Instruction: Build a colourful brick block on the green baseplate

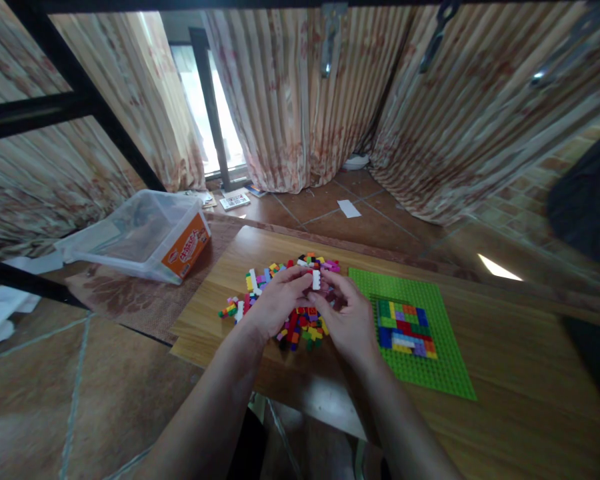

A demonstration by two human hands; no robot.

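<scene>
Over a pile of loose toy building bricks (300,327), my left hand (280,300) and my right hand (350,317) come together. Between their fingertips is a small white brick (317,280), its studded side facing right. Both hands are closed in a pinch around it, though the exact contact of each fingertip is partly hidden. To the right of my right hand lies a green studded baseplate (445,370). On it sits a flat, roughly square build of multicoloured bricks (407,327).
The wooden table (510,387) carries the pile and the baseplate. On the floor at left stands a clear plastic bin (130,260) with an orange label. Patterned curtains (290,100) hang behind. A dark metal frame (80,87) crosses the upper left.
</scene>
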